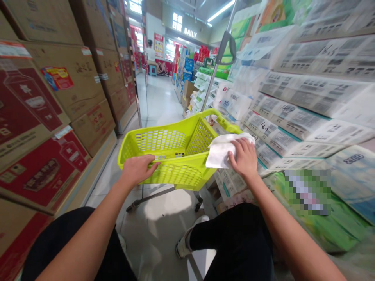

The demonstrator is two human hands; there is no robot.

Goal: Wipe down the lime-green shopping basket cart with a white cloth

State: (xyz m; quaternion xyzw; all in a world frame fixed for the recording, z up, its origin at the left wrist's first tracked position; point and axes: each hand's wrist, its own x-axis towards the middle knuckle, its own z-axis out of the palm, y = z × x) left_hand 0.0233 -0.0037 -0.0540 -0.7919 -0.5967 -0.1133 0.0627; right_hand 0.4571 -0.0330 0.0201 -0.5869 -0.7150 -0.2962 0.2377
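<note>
Left grip (137, 168) on basket rim (164, 159), right (245, 157) on cloth (224, 150).

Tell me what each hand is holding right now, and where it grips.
Left hand grips the near rim of the green basket. Right hand presses a white cloth against the basket's right rim, fingers on top.

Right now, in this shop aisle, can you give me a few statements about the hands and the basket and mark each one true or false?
1. The left hand grips the near rim of the lime-green plastic shopping basket. True.
2. The right hand presses a white cloth against the basket's side. True.
3. The basket is full of groceries. False: nothing shows inside it.
4. The brown and red cardboard boxes are stacked on the person's right. False: they stand on the left.
</note>
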